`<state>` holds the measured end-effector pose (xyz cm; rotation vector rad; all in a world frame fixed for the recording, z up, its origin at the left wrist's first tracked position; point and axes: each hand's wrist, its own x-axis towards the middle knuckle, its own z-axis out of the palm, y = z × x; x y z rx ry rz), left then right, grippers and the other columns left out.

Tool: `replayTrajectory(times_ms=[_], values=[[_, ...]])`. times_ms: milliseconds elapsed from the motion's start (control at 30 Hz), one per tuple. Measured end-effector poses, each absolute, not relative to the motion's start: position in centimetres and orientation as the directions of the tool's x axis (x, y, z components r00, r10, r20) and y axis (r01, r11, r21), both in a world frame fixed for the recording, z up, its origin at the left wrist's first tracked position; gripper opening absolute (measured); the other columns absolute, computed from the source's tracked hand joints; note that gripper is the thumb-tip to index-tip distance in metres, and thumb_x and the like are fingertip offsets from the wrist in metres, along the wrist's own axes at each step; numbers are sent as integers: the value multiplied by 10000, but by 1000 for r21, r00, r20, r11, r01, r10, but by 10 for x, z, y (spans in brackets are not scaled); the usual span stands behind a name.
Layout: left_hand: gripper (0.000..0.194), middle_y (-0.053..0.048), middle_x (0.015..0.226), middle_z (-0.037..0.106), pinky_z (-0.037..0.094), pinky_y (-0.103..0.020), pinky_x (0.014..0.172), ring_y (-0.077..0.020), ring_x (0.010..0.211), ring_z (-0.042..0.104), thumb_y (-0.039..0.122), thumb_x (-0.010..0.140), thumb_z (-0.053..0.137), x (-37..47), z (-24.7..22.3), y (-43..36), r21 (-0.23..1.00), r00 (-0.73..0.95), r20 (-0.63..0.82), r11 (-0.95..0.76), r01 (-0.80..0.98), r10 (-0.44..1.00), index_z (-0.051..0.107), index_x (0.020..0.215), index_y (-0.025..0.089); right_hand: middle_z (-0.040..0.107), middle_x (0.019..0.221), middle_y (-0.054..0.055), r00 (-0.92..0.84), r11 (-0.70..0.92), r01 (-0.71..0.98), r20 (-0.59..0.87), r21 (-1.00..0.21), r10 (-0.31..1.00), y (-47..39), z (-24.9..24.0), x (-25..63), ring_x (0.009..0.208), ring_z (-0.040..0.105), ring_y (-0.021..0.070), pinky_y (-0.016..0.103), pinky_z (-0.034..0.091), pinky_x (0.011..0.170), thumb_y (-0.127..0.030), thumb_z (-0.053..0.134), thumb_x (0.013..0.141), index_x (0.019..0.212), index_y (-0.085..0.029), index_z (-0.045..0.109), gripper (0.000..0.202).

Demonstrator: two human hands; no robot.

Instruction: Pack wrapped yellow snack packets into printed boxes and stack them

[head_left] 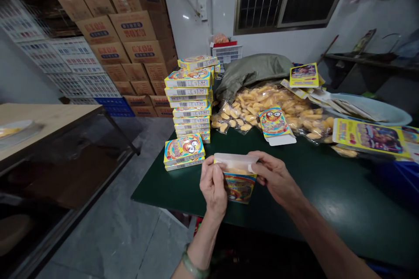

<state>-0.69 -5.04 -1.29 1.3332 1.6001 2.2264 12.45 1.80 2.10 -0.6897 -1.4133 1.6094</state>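
Over the near edge of the green table, a small yellow and blue cardboard box (pixel 240 188) is held between both hands, its white flap raised at the top. My left hand (pixel 213 185) is closed on the box's left side, thumb at the upper edge. My right hand (pixel 273 176) pinches the top right corner by a white side flap. Something yellowish shows inside the opening. Just left lie two closed boxes (pixel 184 150), one on the other. Beyond my hands an open box (pixel 275 123) leans on a heap of yellow pieces in clear wrappers (pixel 262 102).
A tall stack of closed boxes (pixel 191 91) stands at the table's left edge. A grey-green sack (pixel 257 69) lies behind the wrapped pieces. Flat cartons (pixel 369 137) and a pale blue basin (pixel 393 113) are at right. Brown cartons (pixel 131 26) and a wooden-topped table (pixel 65 117) are left.
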Motion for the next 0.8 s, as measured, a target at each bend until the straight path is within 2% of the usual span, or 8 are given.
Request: replayTrajectory(times_ms=[100, 200, 300, 367, 500, 633, 733, 800], values=[[164, -67, 1005, 582, 439, -279, 834, -164, 958, 556, 301, 894, 490, -10, -12, -49, 820, -638, 546, -500, 277, 543, 603, 934, 189, 535, 815, 3, -403, 93, -357, 243, -930, 882, 17, 18, 122, 503, 356, 28, 178, 230, 409, -182, 657, 679, 659, -188, 690, 39], [248, -48, 995, 591, 461, -248, 747, -136, 860, 578, 294, 873, 534, -15, -11, -46, 845, -622, 464, -525, 98, 631, 522, 1111, 226, 540, 856, 19, -417, 132, -381, 297, -915, 859, 19, 9, 125, 530, 385, 45, 178, 240, 407, -181, 623, 723, 691, -207, 707, 94], [107, -45, 1002, 585, 458, -250, 760, -136, 862, 577, 283, 869, 536, -20, -11, -44, 850, -548, 489, -512, 124, 679, 594, 896, 197, 547, 954, 47, -479, 236, -344, 387, -909, 788, 24, 0, 133, 603, 447, 77, 200, 334, 455, -234, 574, 820, 826, -227, 724, 150], [110, -42, 1003, 585, 456, -259, 773, -142, 881, 575, 266, 864, 539, -21, -10, -44, 838, -545, 515, -521, 161, 661, 599, 812, 190, 543, 1029, 72, -513, 324, -335, 460, -885, 724, 27, -3, 138, 707, 507, 115, 232, 410, 526, -284, 539, 867, 926, -232, 715, 193], [101, -54, 1016, 597, 457, -264, 753, -164, 924, 568, 249, 843, 558, -22, -11, -44, 840, -569, 504, -521, 149, 650, 619, 790, 188, 561, 990, 79, -500, 413, -281, 500, -866, 707, 29, 1, 140, 852, 564, 170, 287, 500, 652, -365, 570, 862, 892, -215, 685, 191], [113, -64, 1032, 616, 458, -278, 755, -180, 938, 572, 254, 833, 550, -25, -13, -45, 812, -505, 501, -583, -5, 702, 644, 824, 192, 592, 1010, 77, -517, 438, -140, 443, -888, 733, 30, 11, 138, 928, 593, 187, 309, 531, 747, -363, 688, 773, 794, -192, 657, 175], [200, -87, 1050, 611, 460, -309, 784, -201, 962, 567, 325, 854, 506, -27, -14, -44, 785, -445, 524, -615, -80, 727, 647, 866, 183, 629, 995, 67, -577, 428, -143, 426, -892, 697, 30, 15, 139, 932, 615, 174, 308, 537, 784, -337, 664, 800, 856, -192, 624, 160], [158, -79, 1041, 601, 461, -289, 761, -183, 928, 571, 315, 843, 542, -29, -12, -43, 801, -441, 520, -597, -44, 731, 628, 863, 184, 641, 985, 63, -578, 442, -130, 430, -887, 693, 28, 15, 140, 910, 627, 164, 297, 546, 775, -319, 635, 827, 908, -195, 603, 151]])
